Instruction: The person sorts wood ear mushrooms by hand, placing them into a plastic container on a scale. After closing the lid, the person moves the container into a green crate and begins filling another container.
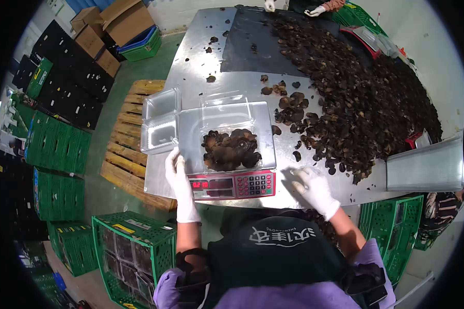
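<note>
A clear plastic box (pixel 227 121) with its lid folded back lies on the metal pan (pixel 191 123) of a red scale (pixel 232 185), which shows 0.210. Dark brown fungus pieces (pixel 231 149) fill the box. My left hand (pixel 178 175), in a white glove, is at the scale's left edge, its fingertips by an empty clear container (pixel 162 135); whether they grip it is unclear. To the right of the scale, my right hand (pixel 314 189), also gloved, is above the metal table with its fingers apart and nothing in them.
A large pile of fungus (pixel 355 103) covers the right of the table (pixel 201 51). A grey bin (pixel 425 167) stands at its right edge. Another person's gloved hands (pixel 315 11) are at the far end. Green crates (pixel 134 232) and a wooden pallet (pixel 126 149) are on the floor.
</note>
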Motion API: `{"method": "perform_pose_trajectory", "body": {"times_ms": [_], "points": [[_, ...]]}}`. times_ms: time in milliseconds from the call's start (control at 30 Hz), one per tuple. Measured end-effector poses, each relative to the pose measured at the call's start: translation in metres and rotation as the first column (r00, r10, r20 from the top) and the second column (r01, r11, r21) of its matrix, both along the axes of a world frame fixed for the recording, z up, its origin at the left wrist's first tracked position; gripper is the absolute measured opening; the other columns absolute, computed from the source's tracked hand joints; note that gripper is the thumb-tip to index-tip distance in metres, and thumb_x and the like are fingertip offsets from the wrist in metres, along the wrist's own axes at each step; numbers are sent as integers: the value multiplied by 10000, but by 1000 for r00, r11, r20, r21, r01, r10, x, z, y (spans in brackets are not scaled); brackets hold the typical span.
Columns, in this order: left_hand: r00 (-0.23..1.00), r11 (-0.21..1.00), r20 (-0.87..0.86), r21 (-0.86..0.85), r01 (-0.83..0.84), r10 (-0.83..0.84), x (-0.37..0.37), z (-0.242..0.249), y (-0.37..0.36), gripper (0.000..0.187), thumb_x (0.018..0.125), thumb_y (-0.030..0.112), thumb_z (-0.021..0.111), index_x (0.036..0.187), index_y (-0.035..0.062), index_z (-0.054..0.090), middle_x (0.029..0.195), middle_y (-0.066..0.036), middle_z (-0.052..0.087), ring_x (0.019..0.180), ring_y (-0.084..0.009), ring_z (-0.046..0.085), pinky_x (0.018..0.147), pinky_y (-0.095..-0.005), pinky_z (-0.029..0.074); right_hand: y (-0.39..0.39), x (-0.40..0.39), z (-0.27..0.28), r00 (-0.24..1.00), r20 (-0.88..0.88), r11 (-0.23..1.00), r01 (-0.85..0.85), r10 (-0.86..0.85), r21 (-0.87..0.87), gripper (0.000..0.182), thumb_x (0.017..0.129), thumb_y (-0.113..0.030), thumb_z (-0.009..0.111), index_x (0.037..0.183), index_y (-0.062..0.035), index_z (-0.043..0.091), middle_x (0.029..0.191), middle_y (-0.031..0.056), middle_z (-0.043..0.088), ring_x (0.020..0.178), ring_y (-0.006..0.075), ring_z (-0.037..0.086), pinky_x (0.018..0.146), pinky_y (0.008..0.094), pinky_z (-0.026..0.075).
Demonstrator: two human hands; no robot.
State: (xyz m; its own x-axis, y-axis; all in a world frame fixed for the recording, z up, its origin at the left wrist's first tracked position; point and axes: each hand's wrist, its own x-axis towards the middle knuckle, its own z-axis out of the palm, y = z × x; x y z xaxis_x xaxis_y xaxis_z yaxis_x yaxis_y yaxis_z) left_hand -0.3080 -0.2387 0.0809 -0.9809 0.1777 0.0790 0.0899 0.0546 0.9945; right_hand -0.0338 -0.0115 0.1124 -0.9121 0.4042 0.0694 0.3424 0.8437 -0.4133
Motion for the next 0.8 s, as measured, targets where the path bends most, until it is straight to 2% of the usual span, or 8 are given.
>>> {"method": "perform_pose_trajectory", "body": {"times_ms": [100,300,367,500,567,667,733,800], "points": [[999,998,-27,-54,17,-18,-19,6,7,311,916,45,517,1216,-30,553,1161,-92,589,1042,-148,546,939,-277,422,-20,-45,4,965,-263,999,-18,25,28,269,787,-159,653,1039,-77,607,1048,107,567,984,283,546,817,390,434],[937,961,233,153,229,-261,-68,-19,61,451,885,128,597,1290,-34,486,1147,-108,608,1001,-136,576,892,-259,442,-41,-90,-4,948,-271,959,-96,170,265,423,759,-306,674,1098,-68,586,1141,94,560,1113,258,511,921,418,361],[941,970,244,2,242,-235,-76,-10,83,421,876,161,618,1245,-14,516,1064,-91,634,891,-120,593,802,-249,470,-43,-99,-23,964,-194,952,-122,180,280,505,767,-388,663,1137,-54,581,1179,112,566,1202,271,468,987,471,322],[845,944,428,68,324,-321,-108,-24,103,353,880,217,616,1160,13,549,999,-98,651,781,-137,598,685,-240,481,-40,-104,-22,986,61,928,-170,158,332,584,786,-459,635,1209,-62,566,1291,128,521,1283,293,412,1078,528,230],[779,924,503,128,360,-374,-118,-32,108,286,895,251,587,1085,39,561,961,-120,658,721,-158,597,602,-242,472,-39,-97,-12,986,-97,966,-113,139,232,529,808,-442,616,1186,-73,584,1297,128,515,1284,293,412,1073,526,233],[758,855,420,378,354,-499,-124,-34,107,318,951,278,497,1088,-5,545,951,-150,654,761,-160,599,644,-233,469,-42,-72,-7,962,-269,994,65,-41,82,432,816,-313,642,1174,-78,591,1248,121,537,1220,294,460,1038,452,302],[795,783,256,488,385,-550,-118,-26,101,360,1008,291,386,1106,-14,551,987,-137,652,845,-147,583,721,-251,449,-37,-64,-13,901,-346,958,200,-262,-205,436,799,-201,678,1192,-46,571,1170,137,562,1036,287,560,897,367,445],[826,805,127,345,483,-550,-97,13,83,418,1018,326,366,993,1,628,1010,-82,651,932,-160,571,796,-292,440,-36,-60,-18,861,-215,715,216,-460,-664,365,911,-235,592,1193,-9,550,1027,101,605,882,194,598,790,299,485]]}}
